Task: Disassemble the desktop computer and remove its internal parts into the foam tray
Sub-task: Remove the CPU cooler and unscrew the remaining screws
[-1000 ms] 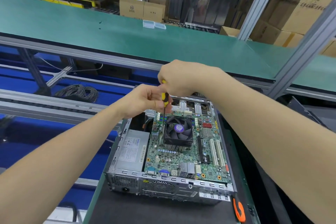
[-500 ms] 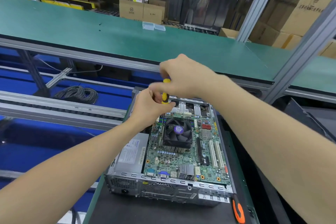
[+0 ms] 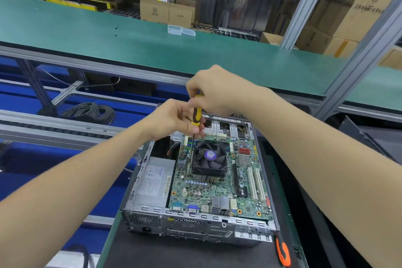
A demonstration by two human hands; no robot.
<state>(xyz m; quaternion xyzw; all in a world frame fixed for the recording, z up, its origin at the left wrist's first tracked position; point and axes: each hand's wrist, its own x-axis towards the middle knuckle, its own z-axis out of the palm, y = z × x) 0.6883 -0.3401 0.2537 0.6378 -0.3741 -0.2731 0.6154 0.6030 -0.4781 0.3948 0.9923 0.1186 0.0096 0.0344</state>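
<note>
Our left grip pinching the yellow screwdriver, our right grip clasping its top, shaft just beside the cooler fan

Desktop computer: lid off, lying flat on a dark tabletop.
Inside: green motherboard; black cooler fan at its centre; grey power supply to the left.
Screwdriver: yellow-and-black handle, upright, shaft reaching down at the fan's left edge.
Right hand: wrapped round the handle top.
Left hand: fingertips pinching the lower handle.
Orange-handled tool: beside the case's near right corner.
Cable coil: on the blue shelf, left.
</note>
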